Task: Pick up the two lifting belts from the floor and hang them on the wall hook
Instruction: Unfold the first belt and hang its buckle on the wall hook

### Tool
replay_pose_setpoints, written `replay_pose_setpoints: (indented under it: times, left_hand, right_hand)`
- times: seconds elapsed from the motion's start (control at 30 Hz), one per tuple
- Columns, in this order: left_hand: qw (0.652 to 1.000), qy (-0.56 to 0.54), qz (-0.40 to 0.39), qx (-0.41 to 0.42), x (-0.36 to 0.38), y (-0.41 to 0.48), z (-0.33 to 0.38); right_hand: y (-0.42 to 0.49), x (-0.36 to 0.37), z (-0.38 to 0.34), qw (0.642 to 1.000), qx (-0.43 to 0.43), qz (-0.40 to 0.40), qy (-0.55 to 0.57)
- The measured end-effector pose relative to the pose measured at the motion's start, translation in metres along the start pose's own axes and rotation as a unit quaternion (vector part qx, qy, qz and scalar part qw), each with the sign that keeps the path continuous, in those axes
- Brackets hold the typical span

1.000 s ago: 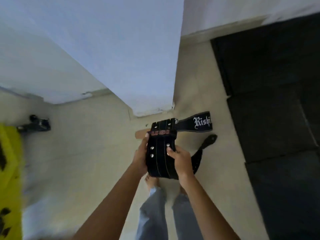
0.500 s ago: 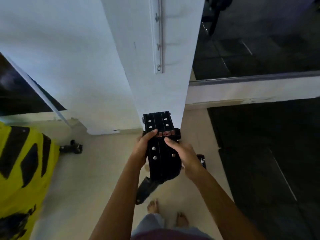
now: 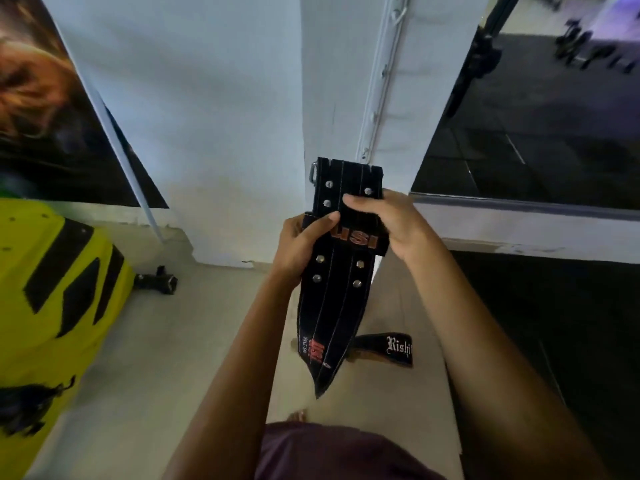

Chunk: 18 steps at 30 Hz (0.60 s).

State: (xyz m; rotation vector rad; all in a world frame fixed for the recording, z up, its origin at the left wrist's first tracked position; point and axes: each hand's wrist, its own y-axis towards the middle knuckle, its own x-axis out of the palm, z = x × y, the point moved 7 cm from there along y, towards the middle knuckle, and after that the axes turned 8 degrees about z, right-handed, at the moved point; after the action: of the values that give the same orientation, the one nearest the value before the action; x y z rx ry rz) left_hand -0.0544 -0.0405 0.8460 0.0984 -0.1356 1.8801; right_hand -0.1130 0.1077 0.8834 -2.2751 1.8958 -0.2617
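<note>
A white pillar (image 3: pixel 346 81) fills the upper centre. At centre frame the left hand (image 3: pixel 301 247) and right hand (image 3: pixel 391 220) both clasp the black belt (image 3: pixel 339 271). The hook (image 3: pixel 398 12) sits high, so the folded belt may slip while reaching.

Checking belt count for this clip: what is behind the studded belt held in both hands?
Behind the studded belt, a black strap lettered "Rishi" pokes out on the right. The rest of it is covered, so I cannot tell what holds it.
</note>
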Motion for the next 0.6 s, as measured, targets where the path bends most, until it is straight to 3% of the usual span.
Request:
replay_pose_setpoints:
  times: [0.13, 0.3, 0.6]
  left_hand:
    - [1.000, -0.001, -0.002, -0.001, -0.010, 0.002, 0.000]
    - [1.000, -0.017, 0.020, 0.011, -0.013, 0.010, 0.007]
    - [1.000, 0.008, -0.017, 0.009, -0.009, 0.015, 0.001]
  right_hand:
    - [-0.036, 0.011, 0.048, 0.993, 0.064, -0.076, 0.061]
    - [-0.082, 0.038, 0.123, 0.989, 0.110, -0.098, -0.011]
    - [0.000, 0.004, 0.011, 0.996, 0.023, 0.000, 0.081]
